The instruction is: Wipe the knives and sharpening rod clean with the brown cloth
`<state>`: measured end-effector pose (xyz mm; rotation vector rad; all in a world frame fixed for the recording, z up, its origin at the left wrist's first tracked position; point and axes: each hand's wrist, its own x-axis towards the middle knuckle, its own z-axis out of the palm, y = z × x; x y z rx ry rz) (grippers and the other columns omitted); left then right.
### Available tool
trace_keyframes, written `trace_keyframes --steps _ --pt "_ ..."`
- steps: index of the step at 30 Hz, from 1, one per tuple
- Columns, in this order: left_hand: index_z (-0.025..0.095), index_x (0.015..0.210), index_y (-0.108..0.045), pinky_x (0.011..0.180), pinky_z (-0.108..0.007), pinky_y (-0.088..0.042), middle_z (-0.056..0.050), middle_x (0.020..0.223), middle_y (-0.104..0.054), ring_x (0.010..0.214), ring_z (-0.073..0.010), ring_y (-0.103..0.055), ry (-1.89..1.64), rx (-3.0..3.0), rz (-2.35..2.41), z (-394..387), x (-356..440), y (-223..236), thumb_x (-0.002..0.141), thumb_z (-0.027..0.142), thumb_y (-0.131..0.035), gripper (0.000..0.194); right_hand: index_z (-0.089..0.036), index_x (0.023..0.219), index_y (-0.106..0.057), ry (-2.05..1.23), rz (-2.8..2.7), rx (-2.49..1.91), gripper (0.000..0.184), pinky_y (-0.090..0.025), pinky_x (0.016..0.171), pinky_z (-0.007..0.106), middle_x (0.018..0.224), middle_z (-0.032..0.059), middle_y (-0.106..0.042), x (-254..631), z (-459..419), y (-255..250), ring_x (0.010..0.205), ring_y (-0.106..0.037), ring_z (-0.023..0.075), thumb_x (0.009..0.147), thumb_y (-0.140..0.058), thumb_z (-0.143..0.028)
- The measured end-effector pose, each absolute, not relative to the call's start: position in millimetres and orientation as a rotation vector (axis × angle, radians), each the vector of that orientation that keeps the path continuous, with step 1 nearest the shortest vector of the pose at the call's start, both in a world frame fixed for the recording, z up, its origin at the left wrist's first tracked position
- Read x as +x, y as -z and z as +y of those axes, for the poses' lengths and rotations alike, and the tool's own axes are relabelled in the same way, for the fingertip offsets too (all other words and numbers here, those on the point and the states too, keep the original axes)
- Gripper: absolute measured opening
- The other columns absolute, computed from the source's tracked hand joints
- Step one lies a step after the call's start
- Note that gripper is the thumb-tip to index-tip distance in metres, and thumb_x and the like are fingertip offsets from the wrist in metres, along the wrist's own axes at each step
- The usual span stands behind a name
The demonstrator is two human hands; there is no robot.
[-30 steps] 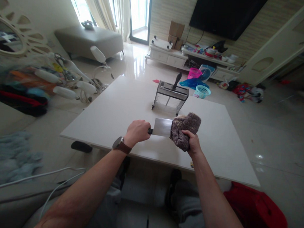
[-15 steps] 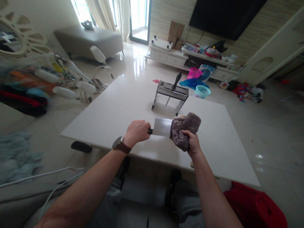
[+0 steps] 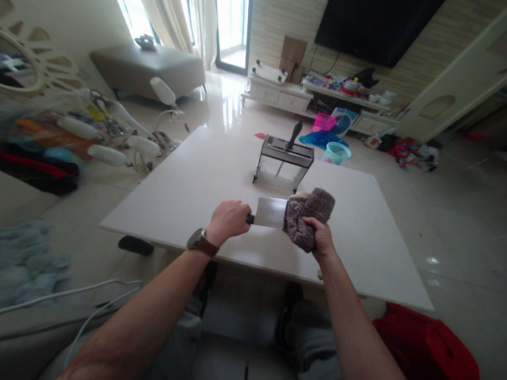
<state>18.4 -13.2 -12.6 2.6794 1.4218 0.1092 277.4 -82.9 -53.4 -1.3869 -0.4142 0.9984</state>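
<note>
My left hand (image 3: pixel 231 218) is closed round the black handle of a cleaver (image 3: pixel 271 213), with its wide steel blade held out to the right over the table. A thick brown-grey cloth (image 3: pixel 305 222) is folded against the far end of the blade and hides that edge. My right hand (image 3: pixel 323 237) grips the cloth from the right, its thumb pressed on top. Just beyond stands a knife block (image 3: pixel 285 163) with clear sides and a dark top, one black-handled knife (image 3: pixel 296 135) sticking up out of it.
The white table (image 3: pixel 165 203) spreads under both hands. Past its far edge are a turquoise basket (image 3: pixel 337 152) and a pink basket (image 3: pixel 323 122). A red bag-like object (image 3: pixel 426 351) lies by the near right corner. Lamp arms with white shades (image 3: pixel 142 145) reach toward the left edge.
</note>
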Motion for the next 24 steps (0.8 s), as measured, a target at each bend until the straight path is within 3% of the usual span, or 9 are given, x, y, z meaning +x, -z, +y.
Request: trace_keyframes --steps 8,18,24 --pt "0.019 0.084 -0.082 0.067 -0.039 -0.052 -0.017 0.084 -0.077 0.082 -0.0336 -0.075 -0.125 2.671 1.43 -13 19 13 0.077 0.021 -0.054 0.029 -0.015 0.089 -0.079 -0.998 -0.401 -1.328 0.039 -0.064 0.069 0.032 0.089 0.0035 -0.082 275 -83 52 0.077 -0.075 0.0226 0.052 -0.087 -0.021" --pt "0.021 0.081 -0.081 0.065 -0.036 -0.049 -0.014 0.082 -0.077 0.08 -0.0305 -0.074 -0.217 2.671 1.433 -18 25 10 0.081 0.025 -0.054 0.027 -0.015 0.099 -0.077 -0.679 -0.215 -1.069 0.044 -0.066 0.08 0.033 0.094 0.0016 -0.081 269 -78 45 0.086 -0.076 0.0194 0.056 -0.088 -0.02" --pt "0.022 0.081 -0.082 0.066 -0.036 -0.048 -0.014 0.082 -0.077 0.08 -0.0302 -0.074 -0.205 2.677 1.454 -12 19 11 0.08 0.024 -0.055 0.027 -0.013 0.097 -0.078 -0.955 -0.413 -1.22 0.046 -0.065 0.072 0.031 0.093 0.0051 -0.082 281 -86 43 0.083 -0.076 0.0215 0.053 -0.089 -0.02"
